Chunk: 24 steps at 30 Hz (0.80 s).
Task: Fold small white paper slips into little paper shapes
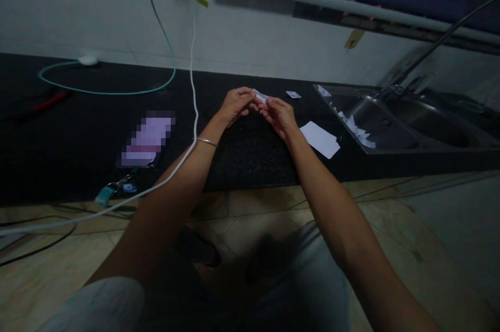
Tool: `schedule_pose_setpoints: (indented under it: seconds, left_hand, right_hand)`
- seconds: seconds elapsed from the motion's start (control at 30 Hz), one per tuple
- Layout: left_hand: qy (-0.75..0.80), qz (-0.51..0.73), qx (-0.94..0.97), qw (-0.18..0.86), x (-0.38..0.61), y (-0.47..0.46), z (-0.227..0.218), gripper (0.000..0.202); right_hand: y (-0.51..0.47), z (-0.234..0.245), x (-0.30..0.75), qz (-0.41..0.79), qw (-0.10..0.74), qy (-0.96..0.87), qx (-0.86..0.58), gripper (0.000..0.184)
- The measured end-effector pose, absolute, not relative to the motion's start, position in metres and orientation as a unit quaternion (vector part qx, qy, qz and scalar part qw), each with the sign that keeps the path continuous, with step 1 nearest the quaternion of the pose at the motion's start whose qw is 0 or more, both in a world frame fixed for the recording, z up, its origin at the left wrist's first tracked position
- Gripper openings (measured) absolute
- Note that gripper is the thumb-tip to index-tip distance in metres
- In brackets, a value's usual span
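A small piece of white paper [260, 96] is pinched between my two hands above the black counter [253, 160]. My left hand [237, 105] grips its left end, thumb on top. On the right end, the fingers of my right hand [279, 114] are closed. Whether the paper is folded I cannot tell. Beside my right wrist lie white paper sheets [320, 139], slightly fanned at one edge. A small paper piece with a printed mark [293, 95] rests on the counter beyond my right hand.
Several white paper scraps [357, 128] lie along the left rim of the steel sink [394, 134], under a curved faucet [441, 40]. Leftward are a phone with a blurred screen [148, 139], keys with a teal tag [107, 194] and a red-handled tool [50, 101]. A white cable [192, 71] crosses my left forearm.
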<state>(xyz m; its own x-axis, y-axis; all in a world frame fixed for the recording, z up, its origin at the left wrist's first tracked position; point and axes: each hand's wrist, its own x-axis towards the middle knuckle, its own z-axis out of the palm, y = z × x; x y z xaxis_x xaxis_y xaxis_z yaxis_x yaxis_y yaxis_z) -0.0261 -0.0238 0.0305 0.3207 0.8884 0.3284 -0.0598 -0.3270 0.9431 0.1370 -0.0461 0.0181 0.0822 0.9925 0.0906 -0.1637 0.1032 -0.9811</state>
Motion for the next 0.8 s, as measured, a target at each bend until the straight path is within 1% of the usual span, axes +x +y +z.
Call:
schedule_pose_setpoints:
  seconds: [0.1, 0.33, 0.63, 0.8]
  left_hand:
    - [0.321, 0.489, 0.652, 0.482, -0.025, -0.027, 0.032, 0.030]
    - [0.337, 0.483, 0.653, 0.477, -0.027, -0.016, 0.021, 0.025]
    - [0.328, 0.428, 0.689, 0.485, -0.030, -0.016, 0.019, 0.043]
    - [0.322, 0.414, 0.700, 0.486, -0.023, -0.017, 0.016, 0.050]
  right_hand:
    - [-0.047, 0.018, 0.137, 0.486, 0.582, -0.471, -0.451, 0.024]
    - [-0.042, 0.015, 0.139, 0.458, 0.580, -0.486, -0.466, 0.032]
    - [-0.045, 0.019, 0.136, 0.462, 0.589, -0.467, -0.470, 0.034]
    - [-0.044, 0.018, 0.138, 0.453, 0.574, -0.503, -0.461, 0.037]
